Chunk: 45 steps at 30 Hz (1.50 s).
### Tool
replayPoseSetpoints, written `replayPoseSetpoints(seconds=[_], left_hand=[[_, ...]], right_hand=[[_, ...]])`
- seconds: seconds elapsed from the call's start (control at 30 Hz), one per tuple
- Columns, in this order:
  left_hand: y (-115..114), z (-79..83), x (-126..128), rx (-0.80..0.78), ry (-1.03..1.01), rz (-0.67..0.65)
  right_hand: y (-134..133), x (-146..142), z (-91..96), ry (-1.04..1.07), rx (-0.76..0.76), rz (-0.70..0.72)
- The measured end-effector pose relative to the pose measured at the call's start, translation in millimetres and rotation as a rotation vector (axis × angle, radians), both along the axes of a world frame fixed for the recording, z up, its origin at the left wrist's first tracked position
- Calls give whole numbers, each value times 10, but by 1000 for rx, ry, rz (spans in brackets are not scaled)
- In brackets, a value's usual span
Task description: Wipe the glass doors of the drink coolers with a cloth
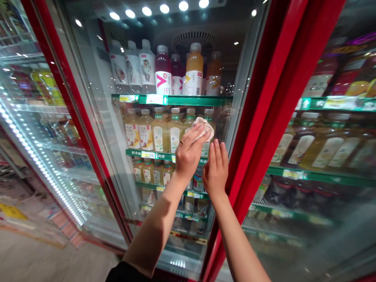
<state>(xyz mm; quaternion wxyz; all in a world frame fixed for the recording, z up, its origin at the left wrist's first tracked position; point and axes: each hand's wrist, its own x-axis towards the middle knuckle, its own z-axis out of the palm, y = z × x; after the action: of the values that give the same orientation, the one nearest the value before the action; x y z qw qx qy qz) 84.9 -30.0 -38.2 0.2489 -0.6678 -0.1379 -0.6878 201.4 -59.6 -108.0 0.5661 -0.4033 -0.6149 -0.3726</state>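
My left hand (188,150) presses a crumpled whitish cloth (205,128) against the glass door (96,117) of an upright drinks cooler. Its fingers lie over the cloth, and a ring shows on one of them. Just to the right and slightly lower is my right hand (216,168), fingers stretched out against the glass near the door's red frame (249,129), holding nothing. Behind the glass, tea bottles (159,133) stand on a shelf, partly hidden by my hands. On the shelf above are juice bottles (194,72).
A second cooler door (331,211) with bottles behind it is at the right. At the left stands another lit cooler (53,145) with a red frame. Grey floor (58,262) shows at the lower left.
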Motion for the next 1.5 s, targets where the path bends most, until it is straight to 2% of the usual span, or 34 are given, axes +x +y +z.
replayPoseSetpoints(seconds=[0.1, 0.23, 0.37, 0.5, 0.6, 0.7, 0.77, 0.87, 1.0, 1.1, 1.23, 1.3, 1.4, 1.5], left_hand=[[26, -71, -27, -2, 28, 15], [67, -210, -268, 27, 85, 49], [100, -100, -386, 32, 10, 67], [120, 16, -264, 18, -25, 39], [130, -69, -249, 9, 20, 9], [140, -185, -386, 17, 82, 34], [152, -184, -489, 30, 87, 63], [176, -48, -522, 37, 0, 86], [190, 98, -385, 42, -51, 65], [179, 20, -420, 51, 43, 41], [174, -110, -679, 27, 98, 66], [187, -97, -749, 15, 57, 76], [219, -25, -709, 5, -14, 62], [243, -19, -674, -17, 16, 40]], right_hand=[[42, -21, -28, -23, -3, -83], [46, -30, -59, -39, -33, -166], [60, -54, -102, -18, -107, -232], [63, -71, -116, -12, -116, -274], [53, -67, -104, -31, -82, -267], [55, -52, -99, -36, -78, -279], [63, -46, -102, -39, -89, -293], [54, -83, -107, -43, -86, -299], [-10, -280, -105, -20, -78, -272], [-11, -457, -111, -20, -94, -257], [102, -567, -166, -17, -107, -275], [159, -573, -203, -2, -112, -302], [200, -557, -242, 15, -116, -321], [207, -533, -254, 10, -86, -320]])
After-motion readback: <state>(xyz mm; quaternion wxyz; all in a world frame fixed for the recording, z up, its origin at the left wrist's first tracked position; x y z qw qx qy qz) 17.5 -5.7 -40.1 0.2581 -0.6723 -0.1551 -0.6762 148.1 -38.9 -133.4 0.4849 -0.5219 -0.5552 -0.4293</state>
